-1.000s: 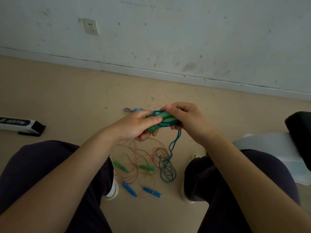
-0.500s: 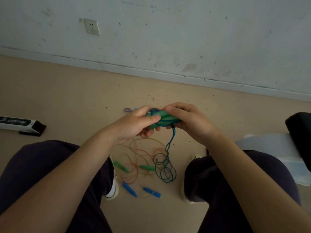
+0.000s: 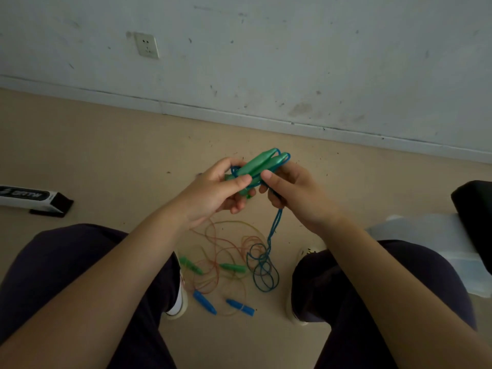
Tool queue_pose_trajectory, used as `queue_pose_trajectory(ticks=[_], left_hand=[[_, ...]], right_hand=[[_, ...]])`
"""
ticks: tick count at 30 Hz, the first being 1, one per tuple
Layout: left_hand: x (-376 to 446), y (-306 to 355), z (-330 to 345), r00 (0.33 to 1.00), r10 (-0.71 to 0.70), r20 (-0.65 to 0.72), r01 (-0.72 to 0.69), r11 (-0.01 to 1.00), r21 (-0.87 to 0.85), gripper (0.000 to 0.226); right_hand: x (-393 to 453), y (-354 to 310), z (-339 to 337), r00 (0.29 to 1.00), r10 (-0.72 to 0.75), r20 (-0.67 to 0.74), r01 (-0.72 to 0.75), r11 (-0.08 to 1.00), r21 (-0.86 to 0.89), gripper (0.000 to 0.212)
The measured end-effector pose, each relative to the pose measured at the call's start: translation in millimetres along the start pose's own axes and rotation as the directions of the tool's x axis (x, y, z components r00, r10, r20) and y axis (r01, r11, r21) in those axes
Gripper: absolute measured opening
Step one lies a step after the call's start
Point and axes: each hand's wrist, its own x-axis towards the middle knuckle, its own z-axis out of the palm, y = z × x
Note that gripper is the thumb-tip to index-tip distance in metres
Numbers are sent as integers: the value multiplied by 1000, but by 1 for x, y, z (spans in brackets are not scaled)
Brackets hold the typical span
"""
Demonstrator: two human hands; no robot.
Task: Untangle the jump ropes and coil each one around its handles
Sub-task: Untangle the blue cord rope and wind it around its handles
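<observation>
Nearest, at six o'clock, sitting with knees (image 3: 66, 265) apart in dark trousers, shoes (image 3: 179, 302) planted on the tan floor (image 3: 106, 155) either side of the loose ropes. Between the shoes, lying in a tangle: two blue handles (image 3: 205, 302) closest, the second just toward three o'clock from the first, then two green floor handles (image 3: 190, 265) slightly farther, all threaded through thin orange cord (image 3: 221, 246) looping in wide curls. Just at three o'clock of that tangle, blue rope (image 3: 263, 275) piling in several loops on the floor and rising as a doubled strand toward the hands.

Farther out, at centre, holding a pair of green handles (image 3: 262, 162) side by side, tips pointing toward one o'clock, blue rope wrapping over their far ends and along their sides. Left hand (image 3: 213, 193) gripping the near ends of the pair, thumb pressing across the top and fingers curling underneath. Right hand (image 3: 295, 195) curling round the blue rope beside the handles, thumb tip lying close to the left thumb; whether that thumb is touching the handles, impossible to tell.

At nine o'clock, lying on the floor, a white and black box (image 3: 32, 198). At three o'clock, showing at the edge, a black object (image 3: 474, 209) over something pale (image 3: 426, 235). Farthest, at twelve o'clock, rising from the skirting, a scuffed white wall (image 3: 292, 62) carrying a socket (image 3: 147, 45).
</observation>
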Motion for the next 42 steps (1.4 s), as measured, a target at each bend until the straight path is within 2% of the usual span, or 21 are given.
queue_pose_trajectory(ticks=[6, 11, 14, 19, 25, 32, 36, 42], left_hand=[[-3, 6, -6, 991, -38, 132, 43, 998, -36, 22], [-6, 8, -6, 979, -21, 203, 32, 998, -50, 30], [-6, 6, -4, 981, -11, 191, 23, 998, -58, 33], [-7, 4, -1, 986, 22, 168, -27, 999, 23, 27], [-6, 5, 0, 989, 67, 129, -79, 993, 85, 28], [-6, 3, -1, 990, 107, 94, -116, 988, 103, 28], [-6, 2, -3, 991, 120, 54, -124, 989, 85, 36], [-2, -2, -5, 993, 113, 27, -115, 990, 86, 35]], right_hand=[[-2, -3, -1, 998, 14, 56, -12, 999, -42, 15], [-3, -5, 0, 996, 65, 61, -55, 986, -155, 43], [-4, -6, 0, 995, 78, 61, -67, 984, -166, 55], [-4, -11, 3, 990, 98, 98, -73, 970, -230, 38], [-2, -13, 5, 995, 96, 17, -82, 917, -391, 51], [1, -10, 4, 994, 113, 6, -102, 915, -390, 55], [-1, -10, 2, 992, 110, 61, -89, 955, -283, 48], [-5, -8, 0, 986, 80, 144, -52, 980, -191, 42]])
